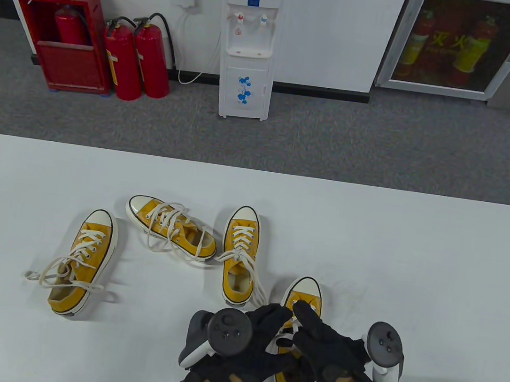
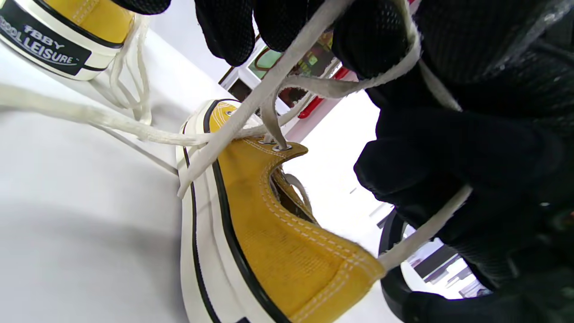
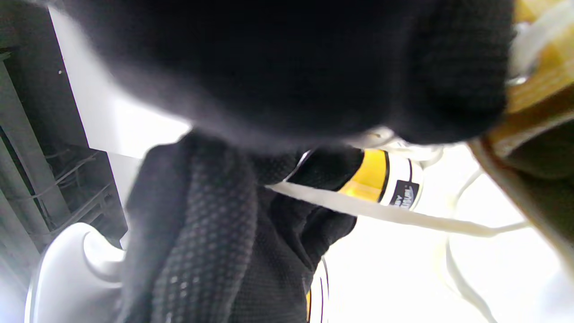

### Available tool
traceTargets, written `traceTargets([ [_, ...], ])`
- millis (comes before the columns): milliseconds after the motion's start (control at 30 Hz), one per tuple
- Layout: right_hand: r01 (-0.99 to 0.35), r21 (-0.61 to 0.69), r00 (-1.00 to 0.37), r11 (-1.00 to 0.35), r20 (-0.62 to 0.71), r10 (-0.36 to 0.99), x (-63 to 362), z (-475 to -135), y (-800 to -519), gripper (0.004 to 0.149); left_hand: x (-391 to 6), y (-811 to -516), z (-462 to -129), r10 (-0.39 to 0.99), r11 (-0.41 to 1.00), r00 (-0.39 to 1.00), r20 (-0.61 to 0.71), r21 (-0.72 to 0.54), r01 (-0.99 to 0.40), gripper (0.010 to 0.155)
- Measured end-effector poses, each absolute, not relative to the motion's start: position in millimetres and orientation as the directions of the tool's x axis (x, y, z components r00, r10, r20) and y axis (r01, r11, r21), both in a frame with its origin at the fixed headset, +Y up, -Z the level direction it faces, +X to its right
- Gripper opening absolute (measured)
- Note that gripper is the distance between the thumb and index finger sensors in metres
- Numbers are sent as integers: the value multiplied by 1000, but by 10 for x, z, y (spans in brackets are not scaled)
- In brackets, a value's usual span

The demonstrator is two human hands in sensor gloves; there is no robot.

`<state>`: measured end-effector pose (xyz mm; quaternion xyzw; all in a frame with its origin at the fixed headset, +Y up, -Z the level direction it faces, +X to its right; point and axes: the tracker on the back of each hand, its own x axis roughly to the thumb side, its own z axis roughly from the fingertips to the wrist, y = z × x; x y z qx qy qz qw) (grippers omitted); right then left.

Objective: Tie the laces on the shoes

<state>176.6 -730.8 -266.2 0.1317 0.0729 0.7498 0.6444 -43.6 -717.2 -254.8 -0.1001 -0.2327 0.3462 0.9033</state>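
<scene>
Four yellow sneakers with white laces lie on the white table (image 1: 414, 270). Both gloved hands work over the nearest sneaker (image 1: 302, 296), toe pointing away from me. My left hand (image 1: 271, 328) and right hand (image 1: 312, 324) meet above its tongue, fingers curled round the laces (image 1: 284, 335). In the left wrist view the sneaker (image 2: 287, 233) shows its side, and a lace (image 2: 264, 94) runs taut from the eyelets up between my left hand's fingers (image 2: 224, 27). Another lace strand (image 2: 426, 229) wraps round the right glove (image 2: 448, 148). The right wrist view is mostly black glove, with a taut lace (image 3: 381, 211) crossing it.
Another sneaker (image 1: 240, 255) stands just left of the hands, its laces trailing toward them. One sneaker (image 1: 171, 229) lies on its side behind, and one (image 1: 84, 255) stands at the left with loose laces spread out. Beyond the table's far edge are fire extinguishers (image 1: 136, 60) and a water dispenser (image 1: 249, 43).
</scene>
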Motion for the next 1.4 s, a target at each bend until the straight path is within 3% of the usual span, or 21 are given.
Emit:
traceTargets([
  [367, -937, 324, -104, -129, 93, 990, 1726, -2652, -7320, 71, -426, -7165, -2524, 637, 771, 681, 361, -270, -577, 83],
  [833, -902, 385, -158, -195, 127, 979, 1654, -2635, -7314, 82, -497, -7129, -2534, 570, 813, 747, 343, -101, -574, 60],
  [1033, -889, 401, -185, -219, 122, 975, 1640, -2634, -7324, 85, -520, -7120, -2530, 584, 800, 746, 320, -73, -595, 51],
  [1400, -884, 394, -214, -251, 136, 967, 1711, -2649, -7302, 85, -645, -7079, -2560, 656, 740, 701, 280, -56, -670, 48],
])
